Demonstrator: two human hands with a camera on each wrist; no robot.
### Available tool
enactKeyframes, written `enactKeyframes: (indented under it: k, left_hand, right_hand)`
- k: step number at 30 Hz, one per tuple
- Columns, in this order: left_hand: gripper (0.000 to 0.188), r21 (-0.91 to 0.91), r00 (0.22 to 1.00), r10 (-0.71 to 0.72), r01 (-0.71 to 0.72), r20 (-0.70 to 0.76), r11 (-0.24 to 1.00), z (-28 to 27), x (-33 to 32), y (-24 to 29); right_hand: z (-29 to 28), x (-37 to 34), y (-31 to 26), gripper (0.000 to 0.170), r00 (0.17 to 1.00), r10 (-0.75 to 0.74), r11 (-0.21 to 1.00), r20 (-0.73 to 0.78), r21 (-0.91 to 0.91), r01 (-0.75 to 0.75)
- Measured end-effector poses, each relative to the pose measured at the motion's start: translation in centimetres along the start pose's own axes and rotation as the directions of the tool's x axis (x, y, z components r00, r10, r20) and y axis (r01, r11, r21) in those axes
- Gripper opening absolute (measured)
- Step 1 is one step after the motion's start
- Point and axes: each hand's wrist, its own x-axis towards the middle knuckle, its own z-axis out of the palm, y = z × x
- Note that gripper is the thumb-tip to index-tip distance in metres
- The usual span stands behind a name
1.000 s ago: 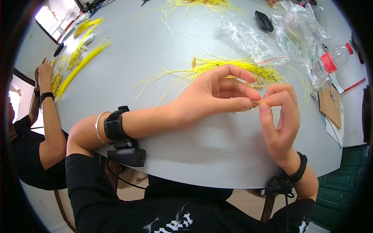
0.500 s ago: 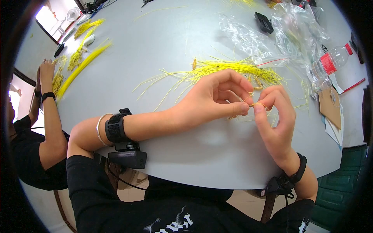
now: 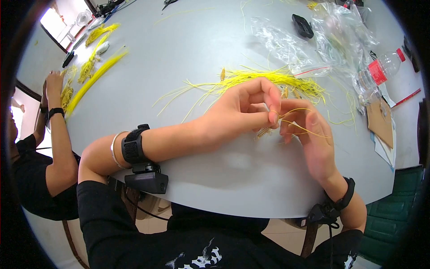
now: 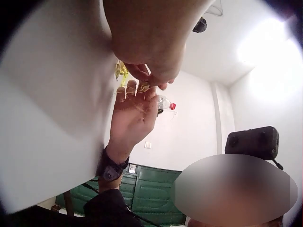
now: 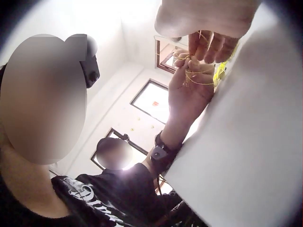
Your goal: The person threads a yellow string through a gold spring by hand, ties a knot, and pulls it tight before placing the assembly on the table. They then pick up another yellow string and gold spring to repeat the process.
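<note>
My left hand (image 3: pixel 237 107) pinches a thin yellow cord (image 3: pixel 293 110) between thumb and forefinger, above the grey table. Loose ends of the cord stretch toward the right across my other hand. Just below the left fingertips hangs a small ridged gold piece (image 3: pixel 263 132). My right hand (image 3: pixel 319 150) is beside it with thumb and fingers apart, the cord ends passing over them. In the left wrist view the right palm (image 4: pixel 130 118) faces the camera, its fingers fairly straight. Behind both hands lies a bundle of yellow cords (image 3: pixel 255 78) with gold pieces among them.
Clear plastic bags (image 3: pixel 340 36), a black case (image 3: pixel 303 26) and a red-capped bottle (image 3: pixel 383 71) stand or lie at the right. Brown card (image 3: pixel 380 123) rests at the right edge. On the left, another person's hands (image 3: pixel 54 83) are near more yellow cord bundles (image 3: pixel 96 83).
The right hand has let go of the cord and spread its fingers. Cord ends now show over it. The left hand has shifted slightly left, still pinching, and the gold piece shows more clearly.
</note>
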Motion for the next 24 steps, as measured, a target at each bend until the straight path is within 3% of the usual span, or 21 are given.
enactKeyframes:
  k: [5, 8, 11, 14, 15, 17, 20, 22, 24]
  left_hand:
    - [0.015, 0.054, 0.999, 0.018, -0.02, 0.047, 0.998, -0.3, -0.1, -0.2]
    - [0.014, 0.098, 0.998, 0.013, -0.019, 0.065, 0.995, 0.2, -0.1, -0.1]
    - [0.014, 0.068, 0.999, -0.012, 0.009, 0.051, 0.998, 0.5, 0.0, 0.2]
    - [0.014, -0.017, 0.997, -0.062, 0.063, 0.043, 0.998, 0.5, -0.1, 0.4]
    - [0.014, -0.043, 0.996, -0.075, 0.077, 0.05, 0.996, 0.4, -0.1, 0.3]
    - [0.015, -0.093, 0.997, -0.069, 0.072, 0.031, 0.993, 0.0, 0.0, -0.2]
    - [0.024, -0.12, 0.997, -0.064, 0.058, -0.051, 0.991, -0.2, 0.1, -0.4]
    - [0.036, -0.091, 0.987, -0.122, 0.113, -0.106, 0.989, 0.2, 0.0, 0.6]
    - [0.05, 0.106, 0.991, -0.089, 0.1, -0.104, 0.989, 0.5, 0.0, 0.6]
  right_hand:
    - [0.1, 0.2, 0.4, 0.02, 0.999, 0.018, 0.999, 0.037, -0.031, -0.017]
    - [-0.4, 0.3, 0.4, 0.014, 0.997, -0.066, 0.971, 0.047, -0.227, 0.075]
    - [0.2, 0.3, 0.2, 0.008, 0.997, -0.061, 0.987, -0.041, -0.15, 0.055]
    - [0.1, 0.2, -0.1, 0.008, 0.997, 0.052, 0.998, -0.052, 0.024, -0.051]
    - [0.1, 0.2, 0.0, 0.009, 0.995, 0.091, 0.983, -0.037, 0.161, -0.084]
    - [0.1, 0.0, 0.2, 0.009, 0.987, 0.159, 0.895, 0.007, 0.422, -0.148]
    - [-0.8, 0.1, 0.2, 0.009, 0.983, 0.088, 0.74, 0.163, 0.65, -0.174]
    - [-1.0, 0.0, -0.3, 0.01, 0.999, 0.017, 0.824, 0.049, 0.565, -0.042]
    - [-0.9, -0.1, -0.5, 0.011, 0.997, -0.072, 0.886, -0.029, 0.457, 0.078]
